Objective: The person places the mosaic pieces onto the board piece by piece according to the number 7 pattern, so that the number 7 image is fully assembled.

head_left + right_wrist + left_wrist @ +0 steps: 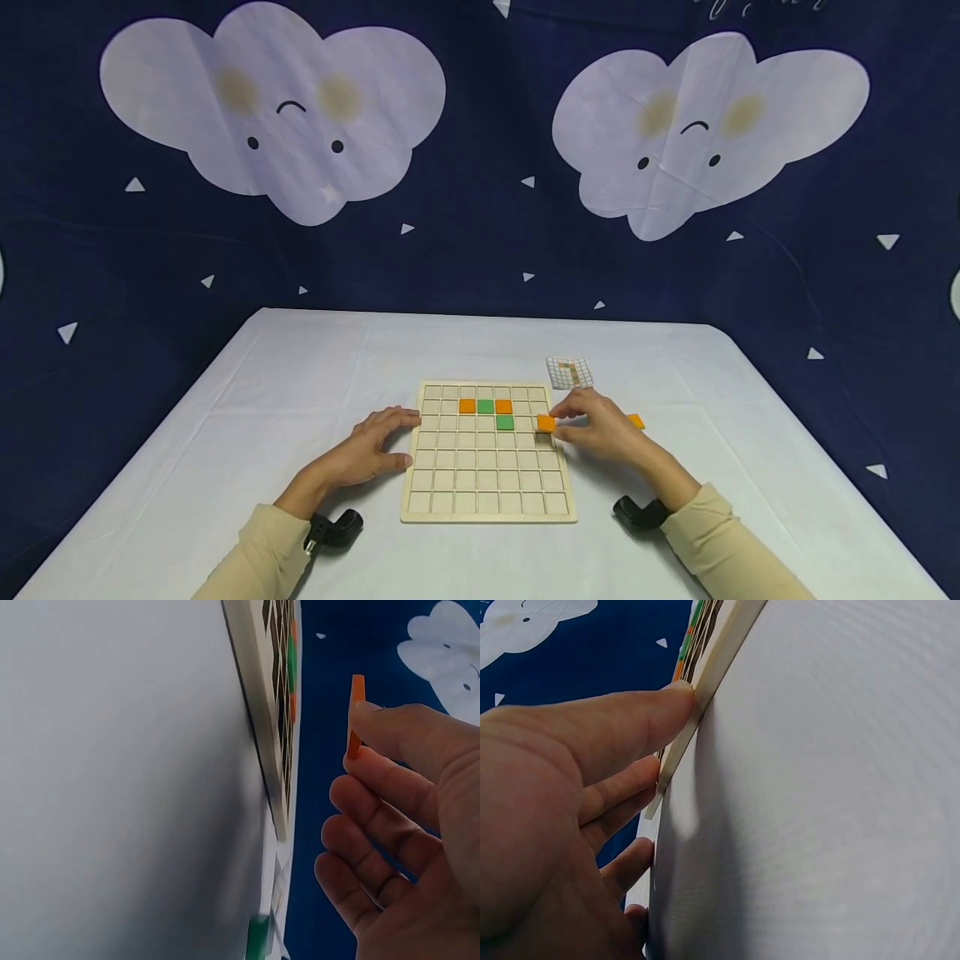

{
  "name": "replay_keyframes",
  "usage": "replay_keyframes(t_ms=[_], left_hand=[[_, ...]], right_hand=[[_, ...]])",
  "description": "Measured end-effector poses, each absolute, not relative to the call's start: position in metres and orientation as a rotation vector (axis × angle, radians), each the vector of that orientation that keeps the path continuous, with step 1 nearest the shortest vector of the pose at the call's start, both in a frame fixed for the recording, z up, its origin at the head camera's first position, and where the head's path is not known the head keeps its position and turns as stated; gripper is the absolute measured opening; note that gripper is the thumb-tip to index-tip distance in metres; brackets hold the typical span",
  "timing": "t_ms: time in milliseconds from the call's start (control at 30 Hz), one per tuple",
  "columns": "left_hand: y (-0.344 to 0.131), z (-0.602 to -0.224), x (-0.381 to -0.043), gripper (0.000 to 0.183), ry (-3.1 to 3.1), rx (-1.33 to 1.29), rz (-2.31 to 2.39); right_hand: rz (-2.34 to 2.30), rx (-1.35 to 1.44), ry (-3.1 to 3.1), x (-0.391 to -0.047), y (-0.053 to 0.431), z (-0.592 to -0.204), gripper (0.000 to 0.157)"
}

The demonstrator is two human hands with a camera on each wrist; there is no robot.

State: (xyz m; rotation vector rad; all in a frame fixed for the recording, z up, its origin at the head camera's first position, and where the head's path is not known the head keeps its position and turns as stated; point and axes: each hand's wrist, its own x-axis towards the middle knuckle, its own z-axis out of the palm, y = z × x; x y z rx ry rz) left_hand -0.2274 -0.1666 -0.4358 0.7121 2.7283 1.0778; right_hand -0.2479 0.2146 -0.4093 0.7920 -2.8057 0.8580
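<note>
A wooden grid board (487, 481) lies on the white table. Three tiles sit side by side near its far edge: orange (467, 407), green (485, 407) and orange (503, 407). Another green tile (506, 422) lies just below the rightmost of these. Between thumb and index finger, my right hand (603, 429) pinches an orange square tile (356, 716), raised over the board's right side. My left hand (366, 450) rests at the left edge, its extended thumb and fingers touching the board's rim (705, 701).
A small printed grid card (570, 372) lies beyond the board's far right corner. One orange tile (636, 421) shows partly behind my right hand; a green tile (256, 937) appears low in the right wrist view. A dark blue cloud-patterned cloth (487, 250) hangs behind the table.
</note>
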Motion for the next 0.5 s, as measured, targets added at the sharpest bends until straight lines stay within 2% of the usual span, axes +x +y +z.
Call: replay_keyframes(t_ms=[500], left_hand=[[-0.167, -0.436, -0.228, 0.056, 2.724, 0.702, 1.084]], right_hand=[[0.895, 0.865, -2.824, -0.243, 0.196, -0.411, 0.021]])
